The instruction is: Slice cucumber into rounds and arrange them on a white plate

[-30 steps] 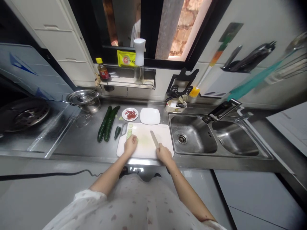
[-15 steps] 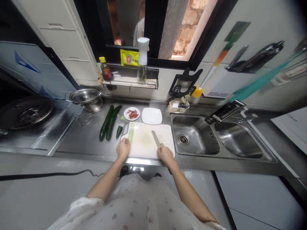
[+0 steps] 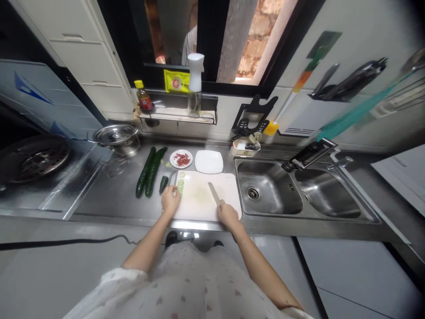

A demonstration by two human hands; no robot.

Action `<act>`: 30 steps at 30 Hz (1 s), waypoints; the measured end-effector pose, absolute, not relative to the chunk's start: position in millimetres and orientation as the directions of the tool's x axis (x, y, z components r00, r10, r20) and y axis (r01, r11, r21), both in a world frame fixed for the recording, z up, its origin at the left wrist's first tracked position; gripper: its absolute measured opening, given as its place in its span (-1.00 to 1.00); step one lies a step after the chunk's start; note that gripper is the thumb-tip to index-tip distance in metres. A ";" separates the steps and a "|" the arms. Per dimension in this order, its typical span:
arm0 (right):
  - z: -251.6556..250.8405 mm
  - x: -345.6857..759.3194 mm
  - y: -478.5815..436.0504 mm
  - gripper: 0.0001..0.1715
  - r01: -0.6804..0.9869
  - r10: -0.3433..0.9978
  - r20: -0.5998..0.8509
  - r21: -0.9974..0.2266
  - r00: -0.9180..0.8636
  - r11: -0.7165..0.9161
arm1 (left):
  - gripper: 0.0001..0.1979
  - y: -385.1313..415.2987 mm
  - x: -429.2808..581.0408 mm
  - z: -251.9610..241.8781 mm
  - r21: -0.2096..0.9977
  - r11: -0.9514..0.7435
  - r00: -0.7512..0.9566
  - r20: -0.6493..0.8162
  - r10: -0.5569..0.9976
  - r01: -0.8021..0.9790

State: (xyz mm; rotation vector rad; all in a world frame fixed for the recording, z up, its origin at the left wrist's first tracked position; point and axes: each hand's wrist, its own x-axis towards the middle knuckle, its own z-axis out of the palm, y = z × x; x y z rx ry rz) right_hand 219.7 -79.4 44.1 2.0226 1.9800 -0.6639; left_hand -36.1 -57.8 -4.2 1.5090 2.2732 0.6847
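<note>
My right hand (image 3: pixel 228 214) grips a knife (image 3: pixel 214 193) by its handle, with the blade lying low over the white cutting board (image 3: pixel 199 208) and pointing away to the left. At the board's left edge, my left hand (image 3: pixel 170 200) has its fingers bent together beside a row of pale green cucumber slices (image 3: pixel 180 184). Whether a slice is between those fingers is hidden. A short cucumber piece (image 3: pixel 164 184) lies on the steel counter just left of the board. Two whole cucumbers (image 3: pixel 152 173) rest farther left.
Behind the board stand a plate of chopped red bits (image 3: pixel 181 159) and a white square plate (image 3: pixel 209 161). A double sink (image 3: pixel 268 188) lies to the right. A lidded steel pot (image 3: pixel 117 138) is at the back left, beside a gas hob (image 3: pixel 36 159). A spray bottle (image 3: pixel 195 84) stands on the shelf.
My left hand has shifted slightly up along the board's left edge, its fingers beside the slices. The right hand and knife stay nearly where they were; the view has moved a little.
</note>
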 end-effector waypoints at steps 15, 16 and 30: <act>47.3 217.2 -80.6 -0.66 0.984 0.876 -0.482 -0.154 0.000 -0.085 | -0.61 42.4 -43.0 0.2 0.337 0.133 -0.098 -0.119 0.988 0.932; 46.8 217.5 -80.5 -0.66 0.984 0.876 -0.482 -0.157 -0.001 -0.085 | -0.62 45.0 -43.2 -0.5 0.317 0.115 -0.080 -0.119 0.990 0.942; 38.0 221.1 -80.0 -0.67 0.986 0.885 -0.466 -0.154 -0.010 -0.070 | -0.76 60.5 -47.0 5.5 0.226 0.084 -0.056 -0.128 0.990 0.970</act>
